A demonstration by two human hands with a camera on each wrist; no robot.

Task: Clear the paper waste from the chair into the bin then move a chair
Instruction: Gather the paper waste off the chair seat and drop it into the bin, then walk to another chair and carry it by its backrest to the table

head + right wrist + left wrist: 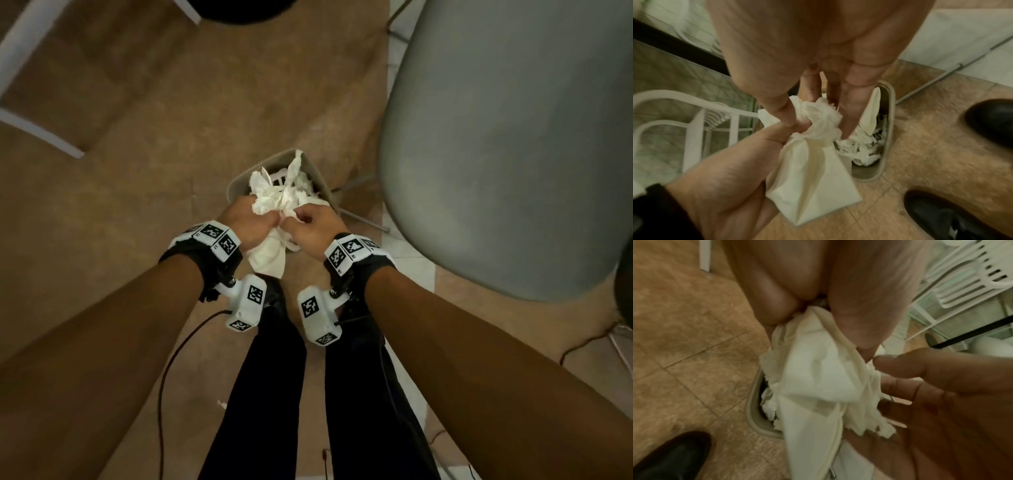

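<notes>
Both hands meet over a small bin: the left hand [245, 222] grips a bunched wad of white paper waste [274, 202], its fingers curled round it, while the right hand [313, 224] pinches the same wad from the other side. One loose sheet hangs below the fists. Directly beneath, the beige bin [318, 176] already holds crumpled paper. To the right stands a grey chair [513, 154] on the tan tiled floor [137, 171].

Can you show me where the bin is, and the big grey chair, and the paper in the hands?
bin [320, 174]: head view, far right rim.
grey chair [507, 154]: head view, middle of the seat.
paper [270, 198]: head view, crumpled wad above both hands.
</notes>
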